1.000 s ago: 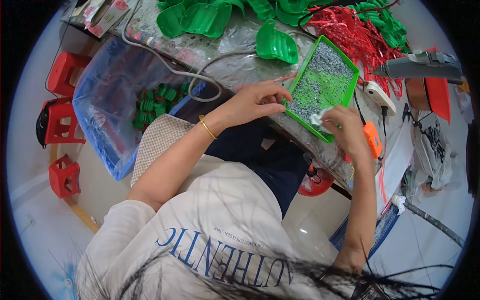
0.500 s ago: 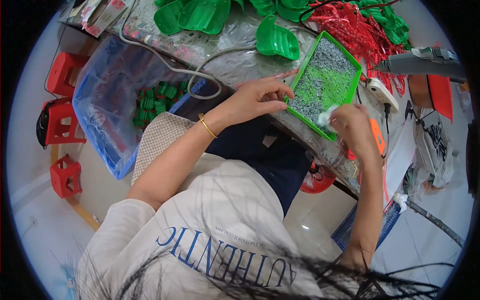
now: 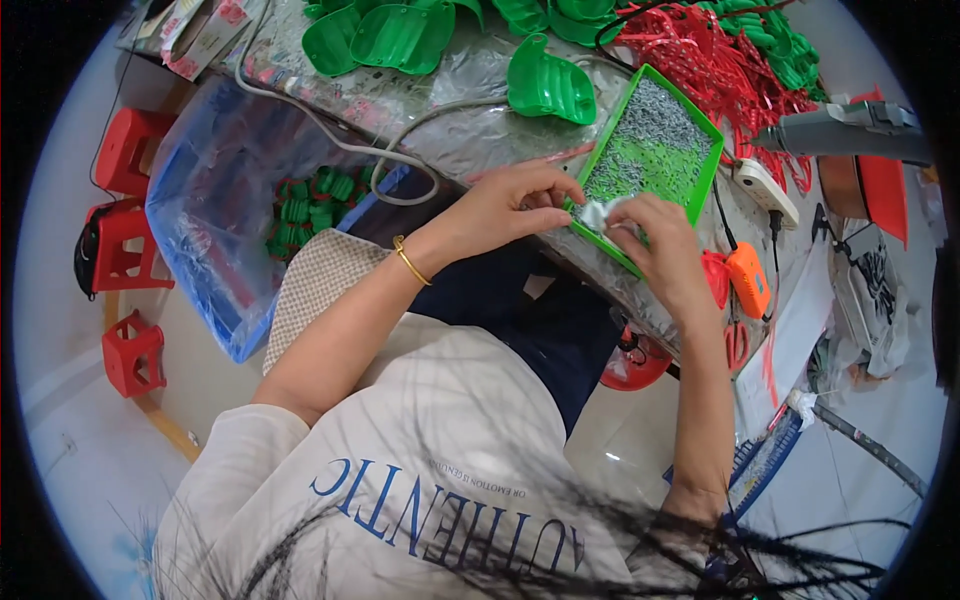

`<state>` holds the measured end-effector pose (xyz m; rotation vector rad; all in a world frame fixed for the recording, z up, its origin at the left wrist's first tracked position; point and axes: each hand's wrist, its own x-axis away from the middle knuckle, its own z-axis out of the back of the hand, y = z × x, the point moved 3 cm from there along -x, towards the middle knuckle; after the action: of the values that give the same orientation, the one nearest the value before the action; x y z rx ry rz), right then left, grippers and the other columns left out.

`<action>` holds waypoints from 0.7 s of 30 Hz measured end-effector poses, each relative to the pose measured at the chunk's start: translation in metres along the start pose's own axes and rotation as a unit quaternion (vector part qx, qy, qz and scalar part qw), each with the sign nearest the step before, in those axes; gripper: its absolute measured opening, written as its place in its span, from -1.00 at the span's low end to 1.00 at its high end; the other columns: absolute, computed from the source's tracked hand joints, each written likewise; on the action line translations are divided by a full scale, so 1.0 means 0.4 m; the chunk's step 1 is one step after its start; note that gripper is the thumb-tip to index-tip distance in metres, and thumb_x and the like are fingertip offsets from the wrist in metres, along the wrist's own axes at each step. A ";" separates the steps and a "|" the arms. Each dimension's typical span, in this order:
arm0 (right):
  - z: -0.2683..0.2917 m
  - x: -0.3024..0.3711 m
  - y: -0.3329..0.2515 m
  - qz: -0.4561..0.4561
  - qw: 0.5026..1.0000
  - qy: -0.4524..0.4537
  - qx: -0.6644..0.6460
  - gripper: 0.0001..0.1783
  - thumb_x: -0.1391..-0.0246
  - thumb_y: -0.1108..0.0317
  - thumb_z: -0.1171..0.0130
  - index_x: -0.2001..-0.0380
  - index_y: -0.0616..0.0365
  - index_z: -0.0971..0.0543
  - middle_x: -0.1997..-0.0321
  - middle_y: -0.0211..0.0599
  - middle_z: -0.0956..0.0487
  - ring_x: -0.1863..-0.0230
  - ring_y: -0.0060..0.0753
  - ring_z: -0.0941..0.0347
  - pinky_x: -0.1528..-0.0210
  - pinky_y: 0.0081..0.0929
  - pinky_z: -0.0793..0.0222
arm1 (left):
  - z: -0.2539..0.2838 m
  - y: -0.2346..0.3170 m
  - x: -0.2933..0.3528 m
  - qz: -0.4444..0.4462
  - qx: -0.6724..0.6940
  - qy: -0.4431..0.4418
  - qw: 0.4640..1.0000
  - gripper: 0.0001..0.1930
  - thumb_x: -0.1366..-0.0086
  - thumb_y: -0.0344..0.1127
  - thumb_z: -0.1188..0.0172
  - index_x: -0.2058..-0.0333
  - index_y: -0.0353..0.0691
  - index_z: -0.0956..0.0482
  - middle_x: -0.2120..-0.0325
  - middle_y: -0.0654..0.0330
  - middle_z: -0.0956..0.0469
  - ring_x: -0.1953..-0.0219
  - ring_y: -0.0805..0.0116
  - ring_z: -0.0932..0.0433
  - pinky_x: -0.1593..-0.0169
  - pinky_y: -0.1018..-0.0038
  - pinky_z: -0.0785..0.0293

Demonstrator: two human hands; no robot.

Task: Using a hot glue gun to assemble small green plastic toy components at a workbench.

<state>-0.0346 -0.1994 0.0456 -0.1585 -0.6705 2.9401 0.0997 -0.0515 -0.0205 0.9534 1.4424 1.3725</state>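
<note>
A shallow bright green tray (image 3: 713, 165) holds small grey and green bits spread over its bottom. At its near left corner is my left hand (image 3: 525, 203), a gold bangle on the wrist. Its fingers and thumb curl toward each other there; what lies between the tips, if anything, is too small to make out. Over the tray's near side, my right hand (image 3: 660, 245) is closed with a crumpled white tissue (image 3: 597, 213) pinched at its fingertips, close to the left fingertips. Beyond the tray's far left side stands a green ribbed plastic piece (image 3: 548, 85).
More green plastic pieces (image 3: 405, 38) lie along the far table edge. Red ribbons (image 3: 680, 55) are heaped behind the tray. To its right are a white power strip (image 3: 767, 190) and an orange device (image 3: 747, 280). A blue bin (image 3: 165, 205), lined with plastic, stands left; red stools (image 3: 133, 355) beside it.
My right hand has moved left across the tray with the white tissue, up to the left fingertips. The orange device and red scissors beside the tray show more. My left hand has barely shifted.
</note>
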 end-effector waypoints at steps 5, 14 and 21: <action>0.023 0.036 0.033 -0.104 0.989 -0.073 -0.072 -0.86 0.10 0.49 -0.26 0.39 0.20 -0.55 0.40 -0.21 -0.52 0.29 -0.18 -0.47 0.22 -0.35 -0.33 | -0.001 -0.009 0.006 0.001 0.006 0.006 1.000 -0.80 -0.24 -0.40 -0.21 0.15 -0.22 -0.53 0.30 0.34 -0.42 0.27 0.59 -0.41 0.17 0.62 -0.38; 0.043 0.007 0.076 -0.131 0.987 0.030 -0.084 -0.85 0.07 0.50 -0.23 0.35 0.22 -0.56 0.37 -0.18 -0.52 0.26 -0.15 -0.49 0.19 -0.36 -0.37 | -0.004 0.000 0.000 -0.029 0.012 0.034 0.999 -0.78 -0.16 -0.45 -0.25 0.18 -0.23 -0.55 0.41 0.30 -0.44 0.40 0.58 -0.39 0.32 0.61 -0.35; 0.006 -0.029 0.079 -0.103 0.988 -0.010 -0.111 -0.79 0.08 0.49 -0.26 0.29 0.22 -0.56 0.29 -0.23 -0.54 0.24 -0.33 -0.49 0.14 -0.48 -0.36 | -0.007 0.005 -0.001 -0.022 0.021 0.031 0.999 -0.78 -0.16 -0.44 -0.25 0.18 -0.22 -0.56 0.41 0.31 -0.44 0.39 0.58 -0.39 0.31 0.60 -0.36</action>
<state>-0.0263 -0.2304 0.0346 -0.0748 -0.9549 2.6699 0.0972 -0.0526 -0.0185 0.9067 1.5343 1.3541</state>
